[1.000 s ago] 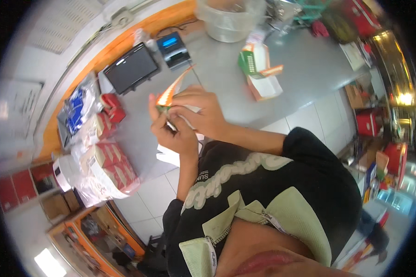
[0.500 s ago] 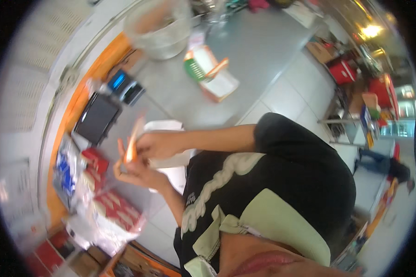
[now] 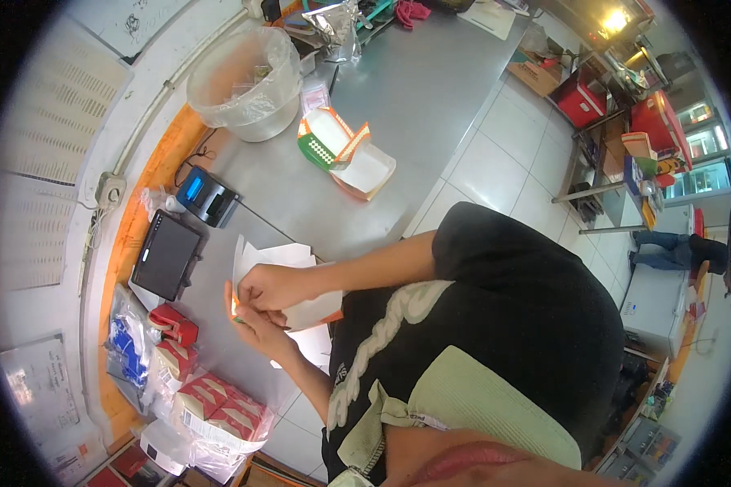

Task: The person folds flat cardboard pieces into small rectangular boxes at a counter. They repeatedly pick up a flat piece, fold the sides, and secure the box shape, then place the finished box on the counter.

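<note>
Both my hands work at a cardboard food box (image 3: 276,256), white inside with some orange and green showing at its edge. My right hand (image 3: 280,286) is bent over its corner, with fingers curled and pressed to the card. Just below it, my left hand (image 3: 264,331) grips the same orange-edged corner, fingers touching those of the right. White flaps stick out past both hands, and part of the box is hidden beneath my right forearm. Farther off on the metal table (image 3: 300,195) lies a second box (image 3: 365,170), orange, green and white, with its lid up.
A clear-lined tub (image 3: 256,101) stands by the wall. Nearby are a small blue-screened device (image 3: 207,195) and a dark tablet (image 3: 166,256). A red tape dispenser (image 3: 173,323) and wrapped red packs (image 3: 227,406) lie to the left. Someone in jeans (image 3: 662,250) is far right.
The raised orange-edged flap between my hands is now down, and my hands have closed together over the corner. The view has shifted slightly and become sharper.
</note>
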{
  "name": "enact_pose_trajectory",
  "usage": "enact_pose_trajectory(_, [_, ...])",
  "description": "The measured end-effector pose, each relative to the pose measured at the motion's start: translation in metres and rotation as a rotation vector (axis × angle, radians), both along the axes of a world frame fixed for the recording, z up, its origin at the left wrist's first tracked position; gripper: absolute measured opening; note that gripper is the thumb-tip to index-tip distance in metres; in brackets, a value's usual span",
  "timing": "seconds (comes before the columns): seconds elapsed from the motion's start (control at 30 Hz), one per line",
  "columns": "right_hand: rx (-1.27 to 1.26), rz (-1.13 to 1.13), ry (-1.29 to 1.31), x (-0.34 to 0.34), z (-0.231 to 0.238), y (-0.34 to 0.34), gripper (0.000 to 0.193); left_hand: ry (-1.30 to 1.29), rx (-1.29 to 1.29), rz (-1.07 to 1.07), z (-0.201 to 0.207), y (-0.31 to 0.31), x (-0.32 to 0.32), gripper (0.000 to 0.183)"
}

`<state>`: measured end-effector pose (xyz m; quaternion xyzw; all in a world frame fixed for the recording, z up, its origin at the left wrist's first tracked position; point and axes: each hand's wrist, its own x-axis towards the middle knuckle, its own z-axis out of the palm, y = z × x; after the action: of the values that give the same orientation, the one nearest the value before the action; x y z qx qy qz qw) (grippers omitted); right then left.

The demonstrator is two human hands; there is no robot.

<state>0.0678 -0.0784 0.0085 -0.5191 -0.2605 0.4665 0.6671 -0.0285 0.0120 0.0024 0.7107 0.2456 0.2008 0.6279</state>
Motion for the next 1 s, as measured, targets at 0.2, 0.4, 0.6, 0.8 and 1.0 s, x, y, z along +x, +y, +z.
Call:
enact_pose_trajectory(0.2, [-0.062, -0.633, -0.893, 0.009, 0.012, -0.02, 0.023, -0.153, 0.494, 0.462, -0.004, -0.004, 0.008, 0.056])
enact_pose_trajectory(0.4, [-0.21, -0.272, -0.879, 0.051, -0.018, -0.035, 0.045, 0.047, 0.432, 0.025, -0.008, 0.012, -0.003, 0.046])
enact_pose_trajectory(0.6, [-0.157, -0.423, -1.146, 0.011, -0.051, -0.04, 0.044, -0.059, 0.352, -0.21, 0.012, -0.006, 0.016, 0.037])
enact_pose_trajectory(0.8, [-0.234, -0.419, -0.625, 0.033, -0.018, -0.098, 0.018, 0.151, 0.348, -0.639, 0.001, -0.003, 0.023, 0.034])
enact_pose_trajectory(1.0, [-0.122, -0.573, -0.655, 0.042, -0.019, -0.153, 0.013, -0.1, 0.665, -0.879, 0.027, -0.054, 0.071, 0.03])
